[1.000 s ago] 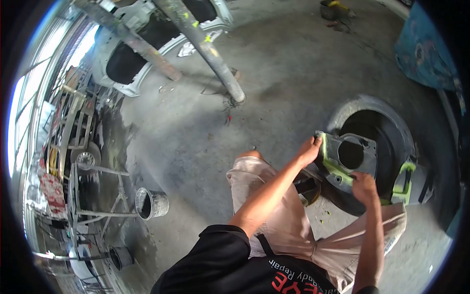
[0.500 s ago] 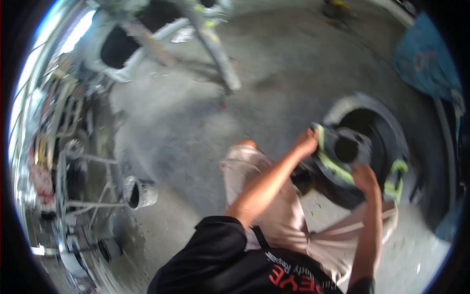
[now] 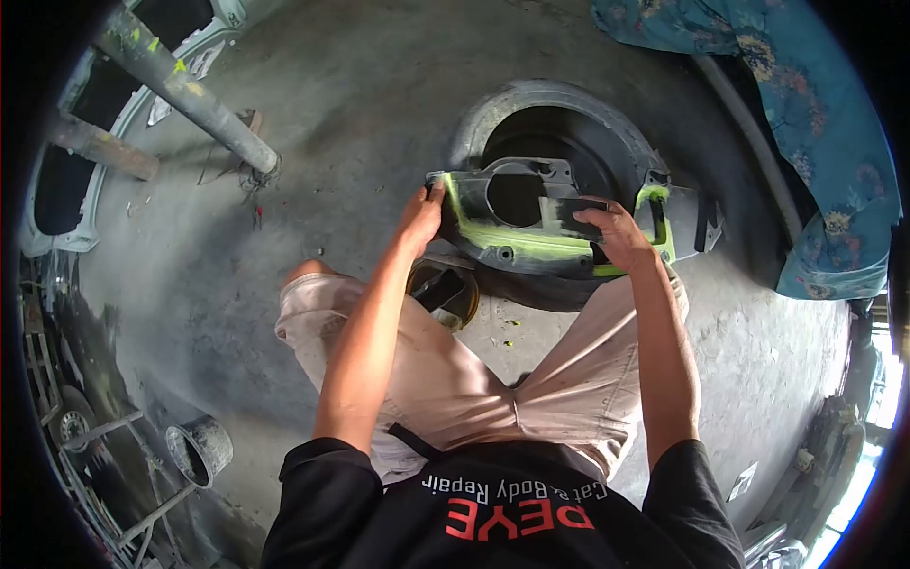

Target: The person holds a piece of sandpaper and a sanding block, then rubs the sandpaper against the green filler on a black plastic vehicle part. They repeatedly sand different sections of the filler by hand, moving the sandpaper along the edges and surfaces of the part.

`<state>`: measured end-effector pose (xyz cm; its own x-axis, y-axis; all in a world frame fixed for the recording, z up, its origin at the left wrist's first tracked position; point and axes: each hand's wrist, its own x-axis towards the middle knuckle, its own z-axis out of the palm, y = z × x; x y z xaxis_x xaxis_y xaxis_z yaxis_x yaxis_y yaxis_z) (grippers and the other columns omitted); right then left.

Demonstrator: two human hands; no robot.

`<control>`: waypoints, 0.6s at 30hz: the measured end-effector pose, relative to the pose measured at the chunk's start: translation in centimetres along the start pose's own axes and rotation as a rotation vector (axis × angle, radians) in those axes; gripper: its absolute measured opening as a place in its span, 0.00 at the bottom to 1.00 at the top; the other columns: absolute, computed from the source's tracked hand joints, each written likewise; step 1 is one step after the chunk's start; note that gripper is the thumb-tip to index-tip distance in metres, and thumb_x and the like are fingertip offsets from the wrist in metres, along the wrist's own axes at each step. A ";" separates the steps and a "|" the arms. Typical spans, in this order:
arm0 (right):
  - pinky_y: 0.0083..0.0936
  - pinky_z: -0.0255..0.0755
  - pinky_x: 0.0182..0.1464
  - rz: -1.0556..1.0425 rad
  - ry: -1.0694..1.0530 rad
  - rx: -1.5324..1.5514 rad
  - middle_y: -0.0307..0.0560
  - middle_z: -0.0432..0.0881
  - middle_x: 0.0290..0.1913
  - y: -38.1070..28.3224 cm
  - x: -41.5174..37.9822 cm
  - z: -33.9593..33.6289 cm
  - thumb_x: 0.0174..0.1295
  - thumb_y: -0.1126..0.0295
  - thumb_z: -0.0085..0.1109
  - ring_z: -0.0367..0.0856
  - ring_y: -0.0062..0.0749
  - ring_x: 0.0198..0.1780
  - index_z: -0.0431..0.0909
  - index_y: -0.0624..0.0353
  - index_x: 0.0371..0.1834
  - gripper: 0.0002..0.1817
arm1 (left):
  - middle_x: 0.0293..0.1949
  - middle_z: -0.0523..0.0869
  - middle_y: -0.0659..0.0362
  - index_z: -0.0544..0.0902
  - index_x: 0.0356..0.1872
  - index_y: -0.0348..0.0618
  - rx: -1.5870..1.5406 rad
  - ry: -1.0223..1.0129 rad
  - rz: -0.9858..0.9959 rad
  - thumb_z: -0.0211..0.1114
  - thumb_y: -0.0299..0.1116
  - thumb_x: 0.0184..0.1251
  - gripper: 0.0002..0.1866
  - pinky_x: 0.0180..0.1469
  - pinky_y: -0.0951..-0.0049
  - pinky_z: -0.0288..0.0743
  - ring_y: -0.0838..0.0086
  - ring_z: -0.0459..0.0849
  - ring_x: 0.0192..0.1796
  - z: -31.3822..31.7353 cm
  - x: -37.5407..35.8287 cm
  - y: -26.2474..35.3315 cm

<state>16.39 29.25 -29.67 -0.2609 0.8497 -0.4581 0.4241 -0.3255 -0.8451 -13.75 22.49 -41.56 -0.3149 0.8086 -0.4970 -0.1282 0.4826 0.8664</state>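
A dark plastic car trim panel [image 3: 526, 245] with bright yellow-green paint along its edges and a large round opening lies across a tyre [image 3: 493, 109]. My left hand [image 3: 420, 220] grips the panel's left end, fingers closed round its edge. My right hand [image 3: 616, 232] is closed on a dark flat piece [image 3: 569, 216], which looks like sandpaper and rests against the panel right of the round opening. The fingertips underneath are hidden. Below the panel, near my left knee, sits a round bowl [image 3: 464, 308] with a dark object in it.
A blue flowered cloth [image 3: 758, 57] hangs at the right beside a pole [image 3: 749, 142]. Stand legs [image 3: 209, 109] rise at upper left. A bucket [image 3: 210, 446] and a metal frame [image 3: 156, 512] are at lower left. Small yellow-green scraps [image 3: 512, 323] dot the floor.
My view has swung right, so the panel, tyre and hands now appear nearer the middle. The right hand now shows with the dark flat piece; the left still grips the panel's end.
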 end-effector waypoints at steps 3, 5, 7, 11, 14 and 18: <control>0.24 0.71 0.55 -0.060 0.070 0.056 0.45 0.85 0.43 1.6 0.5 0.2 0.56 0.63 0.73 0.80 0.27 0.48 0.79 0.68 0.64 0.32 | 0.77 0.66 0.40 0.53 0.82 0.37 0.000 -0.080 -0.095 0.51 0.60 0.81 0.43 0.67 0.50 0.74 0.53 0.71 0.74 -0.5 -0.7 1.0; 0.23 0.74 0.52 -0.072 -0.014 -0.266 0.45 0.85 0.42 2.4 1.2 0.1 0.58 0.64 0.72 0.82 0.27 0.46 0.79 0.68 0.64 0.31 | 0.77 0.66 0.41 0.52 0.82 0.36 -0.032 -0.095 -0.111 0.51 0.60 0.81 0.44 0.70 0.52 0.71 0.55 0.70 0.75 0.0 -1.7 1.9; 0.25 0.75 0.47 -0.076 -0.018 -0.312 0.43 0.86 0.41 2.0 1.1 0.5 0.59 0.64 0.72 0.83 0.26 0.44 0.79 0.66 0.64 0.30 | 0.59 0.85 0.52 0.71 0.72 0.43 0.025 0.032 0.004 0.50 0.57 0.83 0.31 0.47 0.61 0.83 0.67 0.85 0.54 0.0 -0.3 0.1; 0.32 0.76 0.43 -0.478 -0.004 -0.357 0.47 0.87 0.35 4.1 2.8 1.0 0.56 0.67 0.74 0.84 0.30 0.39 0.82 0.64 0.56 0.24 | 0.60 0.85 0.51 0.69 0.73 0.41 0.023 -0.030 -0.018 0.49 0.58 0.83 0.33 0.48 0.61 0.83 0.67 0.85 0.55 -0.3 -0.1 0.1; 0.39 0.78 0.48 -0.429 -0.006 -0.693 0.58 0.88 0.39 2.5 1.8 1.8 0.55 0.70 0.69 0.87 0.46 0.44 0.81 0.62 0.52 0.20 | 0.59 0.85 0.51 0.69 0.73 0.41 0.004 0.001 -0.034 0.50 0.59 0.83 0.33 0.46 0.62 0.82 0.68 0.85 0.54 0.0 -0.9 0.8; 0.47 0.77 0.53 -0.421 -0.106 -0.874 0.64 0.86 0.44 3.3 2.1 2.7 0.53 0.76 0.58 0.85 0.59 0.51 0.81 0.61 0.51 0.19 | 0.57 0.86 0.51 0.69 0.72 0.41 0.028 0.112 -0.035 0.50 0.59 0.83 0.33 0.44 0.63 0.82 0.68 0.85 0.51 0.2 -0.3 0.2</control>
<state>14.88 28.80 -34.16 -0.5964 0.7707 -0.2242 0.7613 0.4545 -0.4625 -13.50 22.44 -41.27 -0.4141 0.7489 -0.5174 -0.1153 0.5207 0.8459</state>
